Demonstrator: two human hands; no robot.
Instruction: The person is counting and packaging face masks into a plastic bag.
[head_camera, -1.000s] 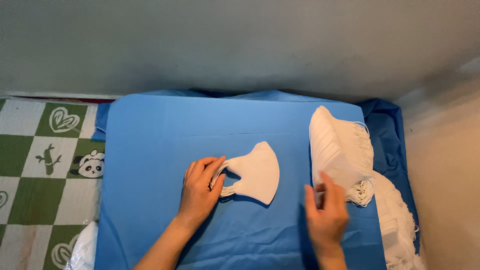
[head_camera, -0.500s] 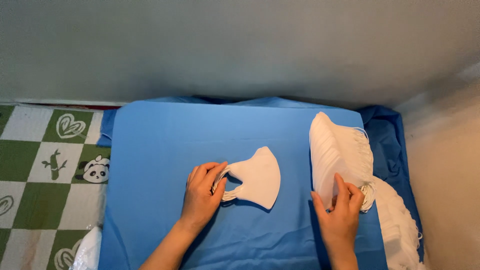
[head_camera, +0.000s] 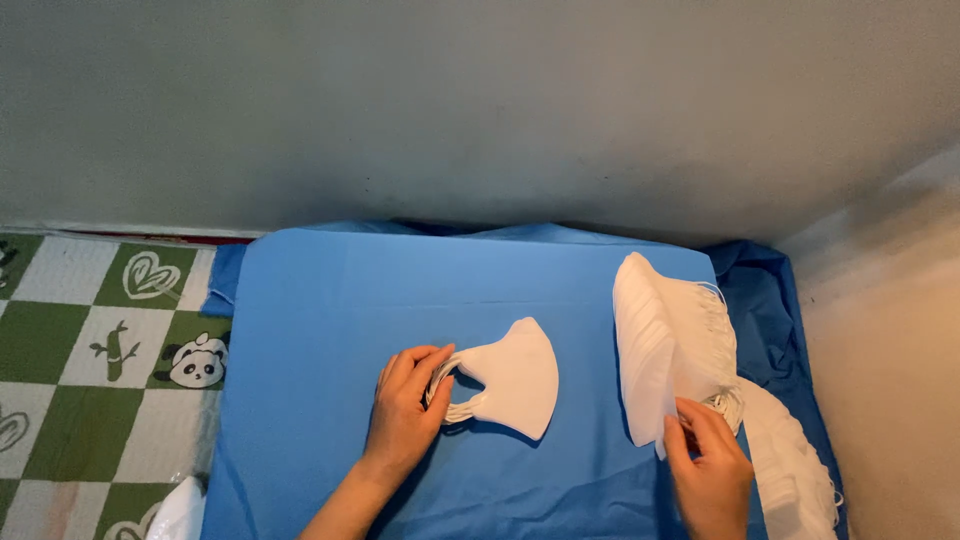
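two hands (head_camera: 405, 410), one loose white mask (head_camera: 515, 380), one mask stack (head_camera: 665, 345), one blue cloth (head_camera: 330, 300).

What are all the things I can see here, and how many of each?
single face mask: one, white, middle of the blue cloth, ear loops under the left hand
stack of face masks: one long pile, white, right side of the cloth
blue cloth: one, blue, covering the work surface
floor mat: one, green and white checks with panda and heart pictures, left
wall: grey, behind
left hand: one, on the single mask's loops
right hand: one, touching the stack's near end
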